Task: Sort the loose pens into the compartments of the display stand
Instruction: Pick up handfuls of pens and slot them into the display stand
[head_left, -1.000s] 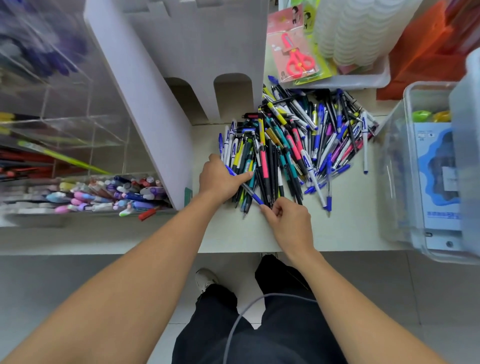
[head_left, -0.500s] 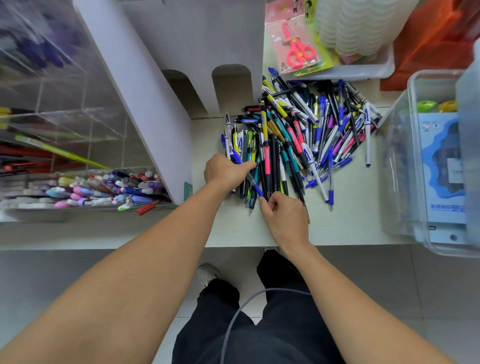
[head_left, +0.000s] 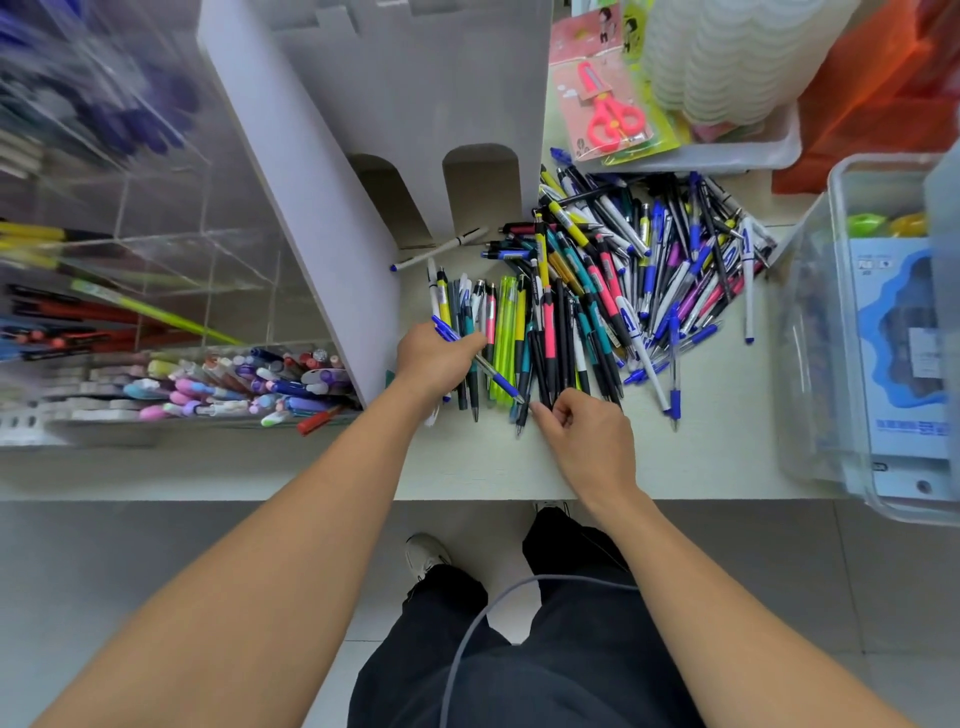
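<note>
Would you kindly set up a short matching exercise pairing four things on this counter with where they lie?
1. scissors
2. left hand
3. lone white pen
4. markers

A. in the clear stand's front compartment
B. by the cardboard arches
C. packaged, in the white tray
D. gripping a blue pen

Pairs: 1-C, 2-D, 3-B, 4-A

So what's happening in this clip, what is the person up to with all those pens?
A person stands at a counter sorting a big pile of loose pens. The left hand grips a blue and white pen lying across a neat row pulled out of the pile, while the right hand pinches the tips of the black pens beside it. The clear display stand to the left already holds pens in several compartments, but most of the pile is still unsorted.
</note>
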